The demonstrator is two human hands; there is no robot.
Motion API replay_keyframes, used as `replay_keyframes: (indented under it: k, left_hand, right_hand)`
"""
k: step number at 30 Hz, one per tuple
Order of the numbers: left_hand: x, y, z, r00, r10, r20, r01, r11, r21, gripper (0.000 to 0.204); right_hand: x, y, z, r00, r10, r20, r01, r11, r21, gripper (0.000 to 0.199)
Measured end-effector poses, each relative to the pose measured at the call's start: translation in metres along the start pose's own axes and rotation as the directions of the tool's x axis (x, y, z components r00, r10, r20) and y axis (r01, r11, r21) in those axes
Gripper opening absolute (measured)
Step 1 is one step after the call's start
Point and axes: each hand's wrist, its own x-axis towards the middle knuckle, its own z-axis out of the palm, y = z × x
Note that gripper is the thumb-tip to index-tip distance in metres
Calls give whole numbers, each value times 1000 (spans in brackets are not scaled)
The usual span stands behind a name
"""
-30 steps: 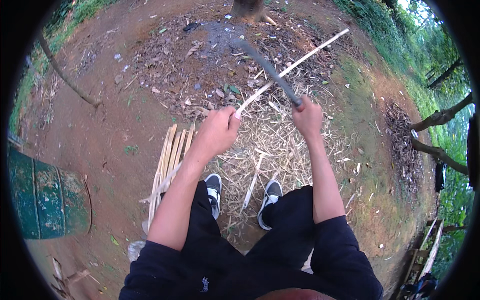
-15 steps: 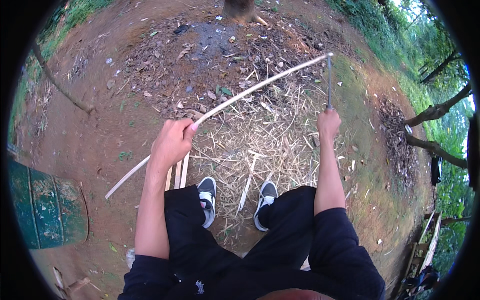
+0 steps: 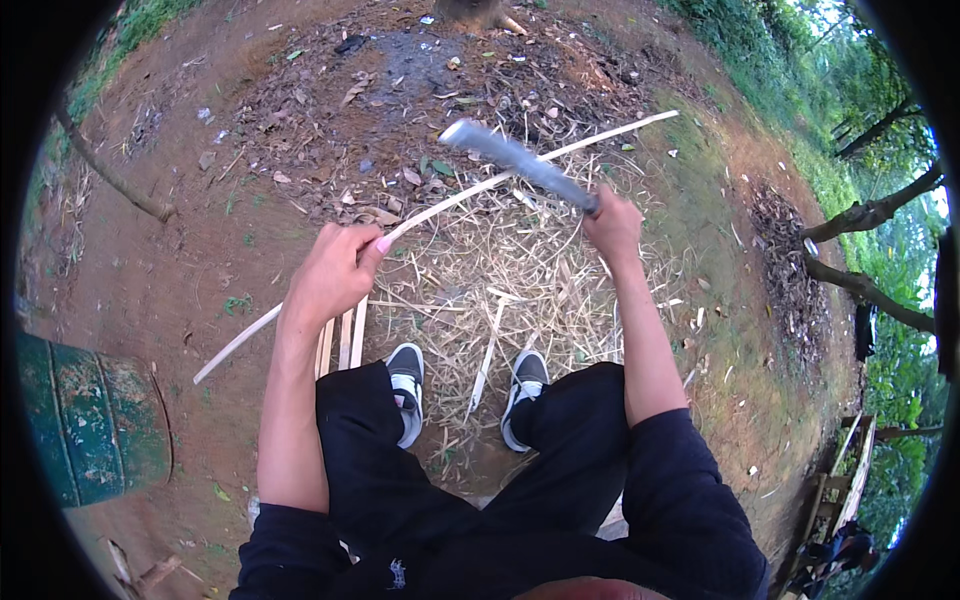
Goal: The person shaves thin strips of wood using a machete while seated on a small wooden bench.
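Gripping a long pale bamboo strip (image 3: 470, 190) near its middle, the left hand (image 3: 330, 275) has its fingers curled around the strip and the thumb pressed along it. The strip runs slantwise across the bare ground, its lower end near the green metal drum (image 3: 85, 420) at the left edge of the view and its upper end reaching toward the grassy bank at the upper right. The right hand (image 3: 612, 225) is clenched in a fist around the handle of a grey-bladed machete (image 3: 515, 160), fingers pressed together; the blade points up and to the left and crosses over the strip, though whether it touches the strip cannot be told. Below both hands lies a litter of straw-coloured shavings (image 3: 500, 290) on the dirt. A bundle of split bamboo slats (image 3: 340, 340) lies just beside the left knee. Two grey-and-black shoes (image 3: 405, 385) rest on the shavings, and black trousers (image 3: 500, 500) cover the bent legs
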Motion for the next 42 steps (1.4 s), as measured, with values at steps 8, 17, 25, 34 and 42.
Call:
replay_keyframes:
  k: [8,17,25,34,42]
  left_hand:
    - [-15,-4,0,991,-79,104,73,995,68,23]
    - [-16,-5,-5,997,-54,56,50,996,71,25]
    - [-24,-54,-21,987,-30,156,52,989,-139,25]
    - [0,-34,11,987,-158,-36,151,977,-151,29]
    - [30,-23,54,989,-145,-4,133,920,-368,30]
  right_hand:
    - [-16,45,2,874,486,13,-486,874,-25,23]
    - [-27,42,12,993,78,88,-77,997,-9,19]
    - [-76,194,66,537,842,54,-842,539,-34,47]
    - [-22,89,40,600,795,89,-657,427,621,24]
    - [-13,-25,-20,884,445,-145,-311,789,530,25]
